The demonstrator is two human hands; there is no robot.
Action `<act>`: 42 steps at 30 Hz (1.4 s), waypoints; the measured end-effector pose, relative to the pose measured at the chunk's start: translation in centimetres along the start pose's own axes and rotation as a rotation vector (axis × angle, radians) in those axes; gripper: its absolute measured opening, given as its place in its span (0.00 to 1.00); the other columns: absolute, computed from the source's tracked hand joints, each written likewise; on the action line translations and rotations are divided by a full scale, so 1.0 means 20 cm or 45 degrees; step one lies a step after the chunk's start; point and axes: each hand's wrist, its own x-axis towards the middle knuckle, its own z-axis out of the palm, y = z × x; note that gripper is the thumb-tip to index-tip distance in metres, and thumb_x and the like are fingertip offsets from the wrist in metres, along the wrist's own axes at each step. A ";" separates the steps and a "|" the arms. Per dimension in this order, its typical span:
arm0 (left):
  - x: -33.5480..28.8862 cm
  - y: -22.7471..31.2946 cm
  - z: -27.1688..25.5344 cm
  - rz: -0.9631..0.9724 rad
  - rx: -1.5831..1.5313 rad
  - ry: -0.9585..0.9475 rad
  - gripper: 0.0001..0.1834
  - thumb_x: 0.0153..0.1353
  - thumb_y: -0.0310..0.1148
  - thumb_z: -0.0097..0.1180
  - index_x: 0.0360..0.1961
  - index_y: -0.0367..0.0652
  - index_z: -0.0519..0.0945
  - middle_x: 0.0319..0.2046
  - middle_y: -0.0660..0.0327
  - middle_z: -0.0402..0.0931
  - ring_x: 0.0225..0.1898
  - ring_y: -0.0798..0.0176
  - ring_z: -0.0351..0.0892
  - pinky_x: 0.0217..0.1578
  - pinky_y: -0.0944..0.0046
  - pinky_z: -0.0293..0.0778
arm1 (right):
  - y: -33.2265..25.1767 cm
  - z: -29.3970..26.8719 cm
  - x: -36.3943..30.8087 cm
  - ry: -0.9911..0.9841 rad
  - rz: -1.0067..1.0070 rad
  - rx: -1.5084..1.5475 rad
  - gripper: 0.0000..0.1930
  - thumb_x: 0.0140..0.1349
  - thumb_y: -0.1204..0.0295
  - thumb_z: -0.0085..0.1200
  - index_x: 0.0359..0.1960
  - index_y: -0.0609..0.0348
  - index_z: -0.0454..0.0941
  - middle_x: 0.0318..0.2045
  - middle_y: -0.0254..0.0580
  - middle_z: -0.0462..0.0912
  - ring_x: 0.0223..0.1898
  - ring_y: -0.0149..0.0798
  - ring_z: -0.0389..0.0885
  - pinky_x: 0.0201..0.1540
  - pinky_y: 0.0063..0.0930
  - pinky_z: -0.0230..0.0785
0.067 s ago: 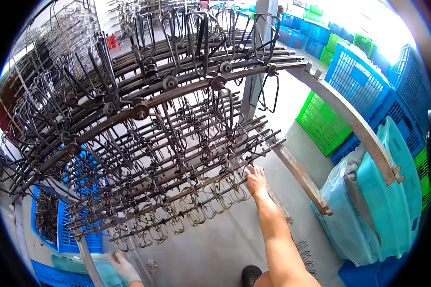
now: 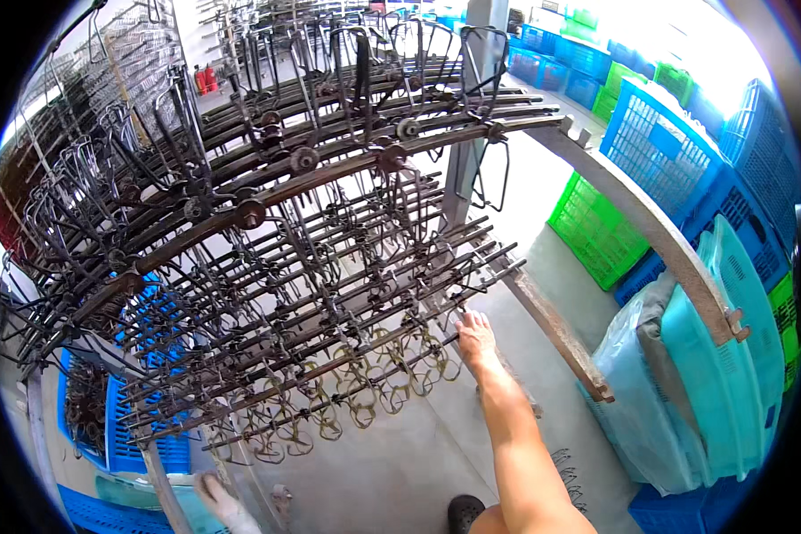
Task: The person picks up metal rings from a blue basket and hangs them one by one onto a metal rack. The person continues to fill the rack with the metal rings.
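My right hand [image 2: 477,338] is closed around the right end of the lowest, nearest metal rod [image 2: 360,388] on the rack. A row of yellowish wire hooks [image 2: 362,411] hangs from that rod. At the lower left, my left hand [image 2: 224,504] seems to wear a pale glove. It is smeared by motion, below the rod's left end and apart from it, so its fingers do not read clearly. Behind, several dark rods with wire hooks [image 2: 329,303] lie in rows across the rack.
Above, thicker rusty bars [image 2: 329,162] carry large wire hangers. A metal rail [image 2: 636,200] slopes down at right. Blue crates [image 2: 663,142], a green crate [image 2: 599,233] and turquoise tubs [image 2: 730,392] stand on the right. A blue crate [image 2: 151,423] of dark metal pieces sits left.
My left hand has moved slightly down and blurred. My right hand stays at the rod's end. The hanging yellowish hooks have shifted a little.
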 end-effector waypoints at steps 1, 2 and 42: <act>-0.02 0.22 0.01 -0.149 -0.162 -0.019 0.19 0.64 0.39 0.49 0.48 0.35 0.73 0.41 0.55 0.76 0.40 0.65 0.75 0.36 0.67 0.73 | 0.00 -0.02 -0.01 0.053 -0.017 0.097 0.17 0.54 0.71 0.49 0.47 0.47 0.75 0.57 0.44 0.65 0.62 0.45 0.58 0.66 0.40 0.48; -0.02 0.36 0.00 -0.298 -0.325 -0.033 0.19 0.64 0.40 0.48 0.48 0.34 0.73 0.40 0.55 0.76 0.41 0.65 0.74 0.39 0.67 0.72 | -0.01 -0.05 -0.03 0.106 -0.039 0.195 0.18 0.53 0.73 0.49 0.48 0.47 0.76 0.57 0.44 0.65 0.62 0.45 0.59 0.66 0.40 0.48; 0.68 2.05 -0.33 0.253 -1.310 -0.393 0.33 0.63 0.55 0.42 0.61 0.43 0.64 0.58 0.61 0.63 0.59 0.64 0.58 0.57 0.65 0.52 | -0.43 -3.25 0.25 0.620 0.106 2.504 0.27 0.61 0.39 0.38 0.29 0.49 0.72 0.26 0.36 0.78 0.33 0.30 0.76 0.30 0.25 0.64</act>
